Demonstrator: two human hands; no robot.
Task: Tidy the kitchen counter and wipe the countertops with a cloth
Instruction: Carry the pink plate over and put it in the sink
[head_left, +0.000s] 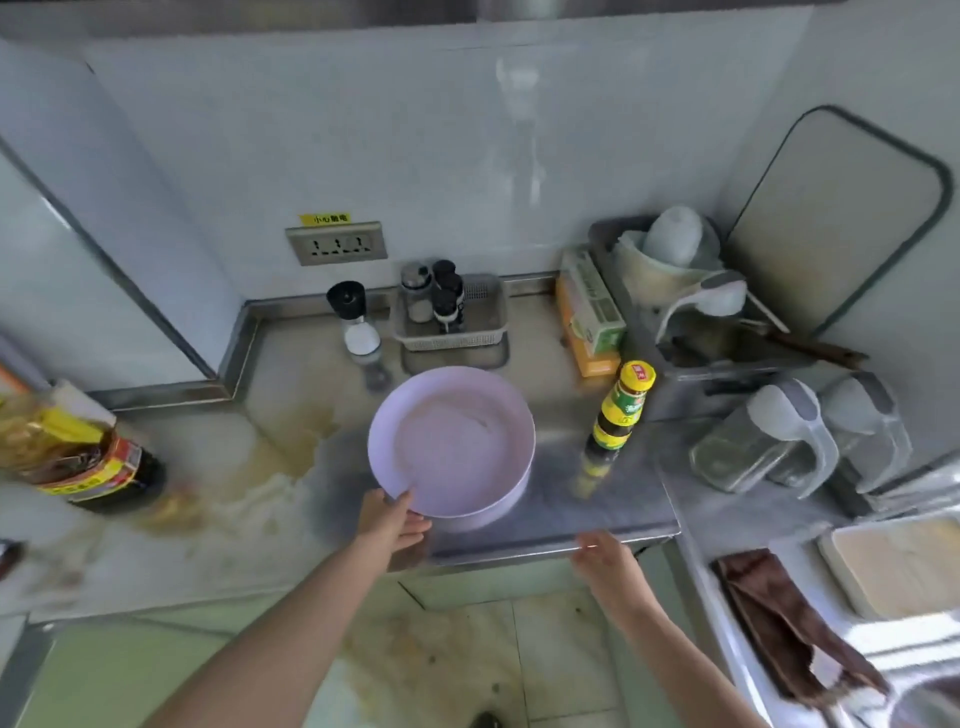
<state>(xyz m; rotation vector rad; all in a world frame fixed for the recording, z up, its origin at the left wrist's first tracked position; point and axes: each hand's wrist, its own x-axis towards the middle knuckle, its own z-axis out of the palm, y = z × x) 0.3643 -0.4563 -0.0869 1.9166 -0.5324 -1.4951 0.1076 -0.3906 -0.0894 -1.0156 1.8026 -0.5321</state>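
Counter (291, 467) stains lie beyond the left hand (390, 522) pinching the basin (452, 441) rim, right hand (608, 558) loose and empty; lift level, I'd say.

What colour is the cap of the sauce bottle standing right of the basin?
Yellow, with a red label on top; the cap shows best in the head view.

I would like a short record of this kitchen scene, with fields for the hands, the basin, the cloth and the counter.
left hand: grips the near rim of the round lilac plastic basin
right hand: open, at the counter's front edge, holds nothing
basin: upright on the steel counter, looks empty
cloth: brown cloth draped by the sink, untouched
counter: brownish stains left of the basin
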